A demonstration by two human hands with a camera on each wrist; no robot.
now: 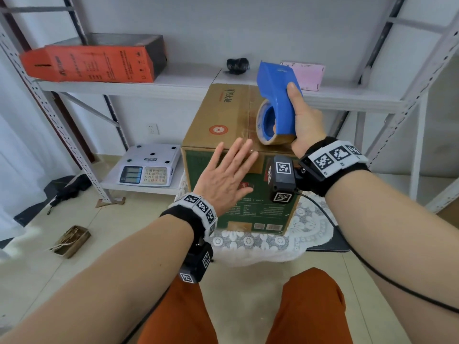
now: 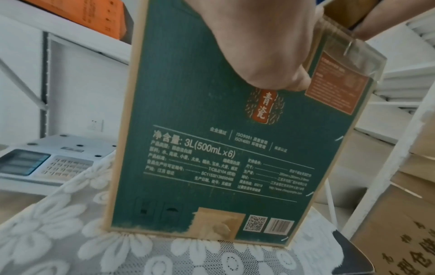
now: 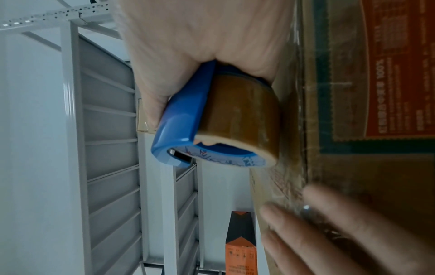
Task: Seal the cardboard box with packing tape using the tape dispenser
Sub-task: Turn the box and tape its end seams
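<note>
Blue tape dispenser (image 1: 278, 95) in right hand (image 1: 306, 125), on cardboard box (image 1: 221, 115)

The cardboard box (image 1: 223, 125) stands upright on a lace cloth (image 1: 260, 244), near the middle of the scene. The tape dispenser (image 1: 278, 103) sits on the right part of the box's top, near its front edge, with the right hand (image 1: 306, 125) around it. The left hand (image 1: 228, 175) lies before the box's front face, left of the dispenser, fingertips at the top edge. Left of the box, a scale (image 1: 149, 165) rests on a low shelf (image 1: 109, 182). Behind the box runs a higher shelf (image 1: 124, 86): a long carton (image 1: 94, 58) lies on it far left, a small box (image 1: 304, 74) far right.
</note>
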